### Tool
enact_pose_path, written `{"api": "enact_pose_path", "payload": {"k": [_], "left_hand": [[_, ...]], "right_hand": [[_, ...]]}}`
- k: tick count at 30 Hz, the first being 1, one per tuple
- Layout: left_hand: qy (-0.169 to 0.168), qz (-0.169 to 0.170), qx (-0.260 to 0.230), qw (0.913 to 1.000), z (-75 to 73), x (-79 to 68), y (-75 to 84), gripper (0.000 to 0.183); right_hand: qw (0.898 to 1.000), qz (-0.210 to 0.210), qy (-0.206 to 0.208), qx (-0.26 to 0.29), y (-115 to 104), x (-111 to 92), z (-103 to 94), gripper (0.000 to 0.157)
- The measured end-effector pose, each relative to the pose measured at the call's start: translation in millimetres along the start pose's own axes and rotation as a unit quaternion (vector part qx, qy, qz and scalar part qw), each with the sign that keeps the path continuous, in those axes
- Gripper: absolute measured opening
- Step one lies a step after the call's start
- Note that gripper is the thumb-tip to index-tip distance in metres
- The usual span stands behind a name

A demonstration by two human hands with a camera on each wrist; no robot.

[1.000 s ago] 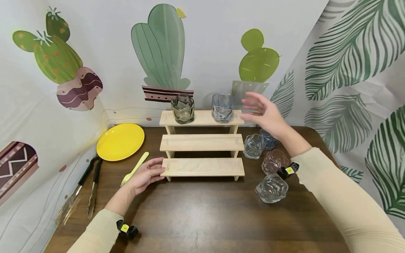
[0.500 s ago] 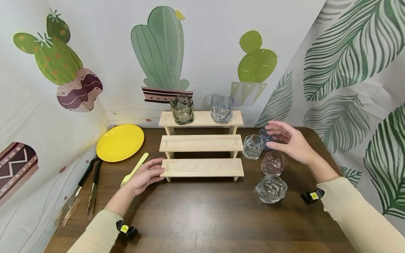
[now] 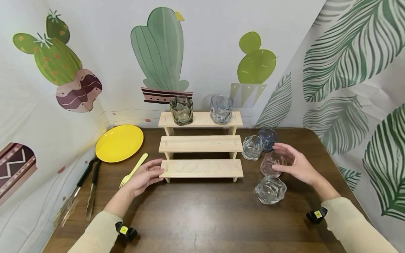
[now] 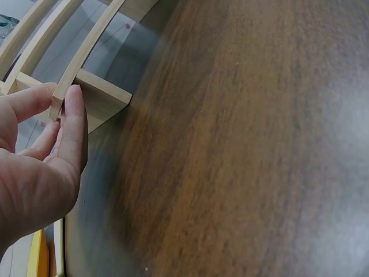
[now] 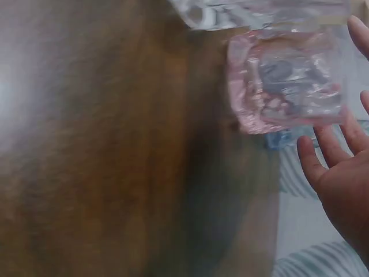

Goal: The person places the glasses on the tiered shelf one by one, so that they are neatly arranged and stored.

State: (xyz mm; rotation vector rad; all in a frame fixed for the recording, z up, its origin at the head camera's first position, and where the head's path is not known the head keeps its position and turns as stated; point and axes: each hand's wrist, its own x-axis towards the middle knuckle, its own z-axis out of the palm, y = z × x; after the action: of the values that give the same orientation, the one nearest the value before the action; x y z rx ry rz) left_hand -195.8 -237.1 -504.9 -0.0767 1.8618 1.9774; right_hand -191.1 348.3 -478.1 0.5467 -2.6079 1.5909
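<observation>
In the head view, a three-tier wooden display stand stands mid-table. My left hand pinches the left end of its lowest board; the left wrist view shows thumb and fingers on either side of that board. A green-grey glass and a pale blue-tinted glass sit on the top tier. My right hand is at the right side of a pink glass, fingers spread and relaxed. In the right wrist view the fingers lie beside the pink glass; whether they touch it I cannot tell.
Around the pink glass stand a clear glass in front, another clear glass by the stand, and a blue glass behind. On the left lie a yellow plate, a yellow fork and tongs.
My right hand has moved from beside the pale blue-tinted glass on the top tier, down and to the right, to the pink glass. My left hand has kept its place on the stand.
</observation>
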Motion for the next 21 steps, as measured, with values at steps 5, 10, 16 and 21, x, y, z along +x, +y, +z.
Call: {"api": "enact_pose_path", "payload": {"k": [5,10,16,21], "left_hand": [[0.000,-0.001,-0.002,1.0000,-0.3,0.2,-1.1,0.069],[-0.002,0.000,-0.002,1.0000,-0.6,0.3,-1.6,0.069],[-0.002,-0.003,-0.006,1.0000,-0.6,-0.3,-1.8,0.069],[-0.002,-0.004,-0.009,0.9999,-0.8,-0.1,-2.0,0.068]], "right_hand": [[1.000,0.007,-0.008,0.010,13,-5,2.8,0.083],[0.999,0.002,-0.020,0.044,20,-8,4.2,0.085],[0.998,0.017,-0.012,0.051,25,-12,8.1,0.086],[0.998,0.030,-0.005,0.049,28,-15,7.9,0.084]]}}
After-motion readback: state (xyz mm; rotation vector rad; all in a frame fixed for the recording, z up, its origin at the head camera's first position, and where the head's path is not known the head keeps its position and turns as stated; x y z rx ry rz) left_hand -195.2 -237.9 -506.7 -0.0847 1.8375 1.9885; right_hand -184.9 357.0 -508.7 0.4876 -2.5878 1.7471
